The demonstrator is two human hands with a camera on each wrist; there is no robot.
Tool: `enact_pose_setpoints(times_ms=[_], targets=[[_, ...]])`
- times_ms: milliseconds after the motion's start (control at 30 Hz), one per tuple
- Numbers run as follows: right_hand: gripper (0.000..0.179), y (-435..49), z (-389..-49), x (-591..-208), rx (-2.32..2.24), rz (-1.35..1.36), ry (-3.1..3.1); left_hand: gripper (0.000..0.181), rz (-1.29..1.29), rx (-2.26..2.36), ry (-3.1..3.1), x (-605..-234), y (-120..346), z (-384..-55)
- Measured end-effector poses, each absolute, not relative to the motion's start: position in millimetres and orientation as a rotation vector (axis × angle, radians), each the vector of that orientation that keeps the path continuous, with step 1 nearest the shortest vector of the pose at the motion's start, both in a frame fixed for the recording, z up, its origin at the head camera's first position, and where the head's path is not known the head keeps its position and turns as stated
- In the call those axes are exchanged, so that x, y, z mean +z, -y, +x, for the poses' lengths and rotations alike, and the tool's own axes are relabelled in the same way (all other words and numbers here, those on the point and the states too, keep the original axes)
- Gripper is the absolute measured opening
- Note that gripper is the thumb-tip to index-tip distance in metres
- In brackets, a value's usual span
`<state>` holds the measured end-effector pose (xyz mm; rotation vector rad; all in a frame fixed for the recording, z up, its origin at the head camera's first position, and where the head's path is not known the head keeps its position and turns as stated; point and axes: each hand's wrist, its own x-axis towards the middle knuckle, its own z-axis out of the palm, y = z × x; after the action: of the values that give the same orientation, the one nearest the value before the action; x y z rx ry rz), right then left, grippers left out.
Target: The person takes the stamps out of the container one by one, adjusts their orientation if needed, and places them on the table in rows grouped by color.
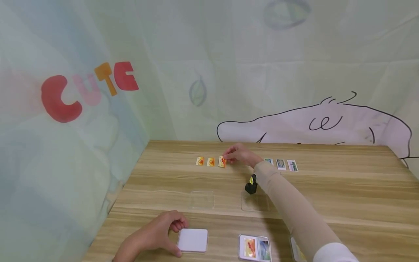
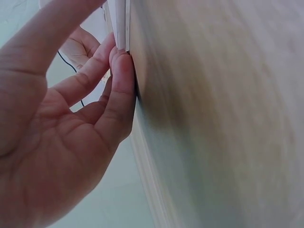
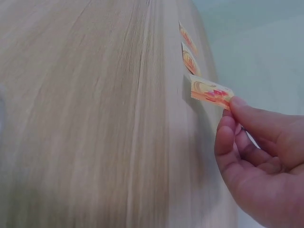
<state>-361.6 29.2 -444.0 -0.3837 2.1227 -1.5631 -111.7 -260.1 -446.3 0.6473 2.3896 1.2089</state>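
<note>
My right hand (image 1: 243, 154) pinches a small orange-and-yellow stamp (image 1: 222, 162) by one edge at the far side of the table. The right wrist view shows the serrated stamp (image 3: 209, 91) between thumb and fingertips, tilted up from the tabletop. Beside it, farther left, lie two similar orange stamps (image 1: 210, 162). Close to the near edge, my left hand (image 1: 157, 233) grips a white square card in a clear case (image 1: 193, 240), thumb on the near side and fingers at the far side. Its fingertips meet the white edge in the left wrist view.
Three bluish-green stamps (image 1: 280, 164) lie right of my right hand, one partly behind the wrist. Two clear square pieces (image 1: 202, 199) are mid-table. A clear case (image 1: 254, 259) holding two stamps lies near the front; another case (image 1: 297, 251) is partly behind the right sleeve.
</note>
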Motion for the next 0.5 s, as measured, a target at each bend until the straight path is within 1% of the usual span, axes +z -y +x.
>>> enact_pose_setpoints(times_ms=[500], targets=[[0.008, -22.8, -362.4, -452.2, -1.460, -0.517, -2.284, 0.057, 0.634, 1.219, -2.399, -445.7, 259.1, -110.6]])
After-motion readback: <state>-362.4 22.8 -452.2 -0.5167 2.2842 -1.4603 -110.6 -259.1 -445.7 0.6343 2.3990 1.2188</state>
